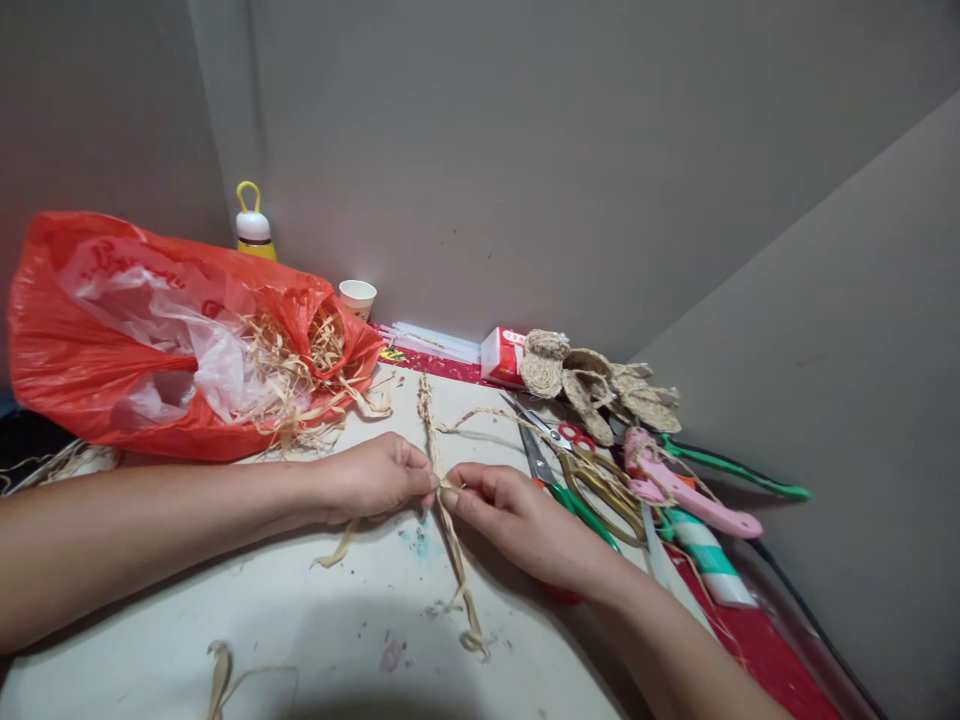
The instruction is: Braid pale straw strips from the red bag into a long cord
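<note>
A braided straw cord (455, 550) runs lengthwise over the white table, from its knotted far end down to a frayed near end. My left hand (379, 478) is closed on the cord from the left, with thumb and fingertips pinched together. From the right, my right hand (499, 505) pinches the same spot, its fingertips almost touching the left ones. A loose straw strip (339, 545) hangs below my left hand. Further strips (219, 680) lie at the table's near edge.
At the left, a red plastic bag (112, 400) spills dry straw (289, 375). Behind it stand a yellow bottle (255, 230) and a paper cup (358, 297). Several scissors (566, 490), a pink-handled tool (697, 500) and woven straw pieces (589, 395) crowd the right side, beside grey walls.
</note>
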Motion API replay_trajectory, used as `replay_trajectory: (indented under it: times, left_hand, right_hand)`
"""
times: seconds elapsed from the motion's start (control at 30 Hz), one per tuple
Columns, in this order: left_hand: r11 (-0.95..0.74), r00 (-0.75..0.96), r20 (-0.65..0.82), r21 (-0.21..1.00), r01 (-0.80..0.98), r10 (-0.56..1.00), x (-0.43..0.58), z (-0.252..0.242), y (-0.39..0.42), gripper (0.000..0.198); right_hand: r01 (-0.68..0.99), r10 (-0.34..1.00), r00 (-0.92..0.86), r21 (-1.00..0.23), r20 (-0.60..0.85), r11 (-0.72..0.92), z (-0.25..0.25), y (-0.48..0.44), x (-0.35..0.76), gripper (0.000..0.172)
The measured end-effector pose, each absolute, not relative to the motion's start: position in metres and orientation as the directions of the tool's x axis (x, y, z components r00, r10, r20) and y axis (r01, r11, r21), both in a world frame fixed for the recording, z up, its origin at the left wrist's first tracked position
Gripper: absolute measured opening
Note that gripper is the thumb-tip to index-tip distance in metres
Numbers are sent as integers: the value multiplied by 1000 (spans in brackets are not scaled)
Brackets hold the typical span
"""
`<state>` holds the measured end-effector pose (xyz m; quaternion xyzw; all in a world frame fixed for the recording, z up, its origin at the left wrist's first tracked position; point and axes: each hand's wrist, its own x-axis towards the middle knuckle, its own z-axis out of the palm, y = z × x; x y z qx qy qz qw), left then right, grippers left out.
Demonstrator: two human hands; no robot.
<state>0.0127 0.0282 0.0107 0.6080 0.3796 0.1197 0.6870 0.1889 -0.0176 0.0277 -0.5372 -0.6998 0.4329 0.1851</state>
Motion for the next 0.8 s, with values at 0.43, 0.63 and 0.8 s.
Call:
replay_trajectory:
  times: [0.43, 0.63, 0.8]
  left_hand:
    - [330, 640, -337, 934, 136, 690, 15, 7, 16, 25]
    - [453, 652, -332, 891, -19, 681, 16, 2, 13, 23]
    - [456, 631, -342, 890, -20, 696, 17, 2, 10, 25]
  right_hand:
    - [624, 983, -182, -775, -25, 96, 14, -41, 160, 25]
    - [891, 965, -233, -372, 120, 261, 8, -49, 157, 17]
    - [922, 935, -341, -158, 96, 353, 1, -52, 148, 17]
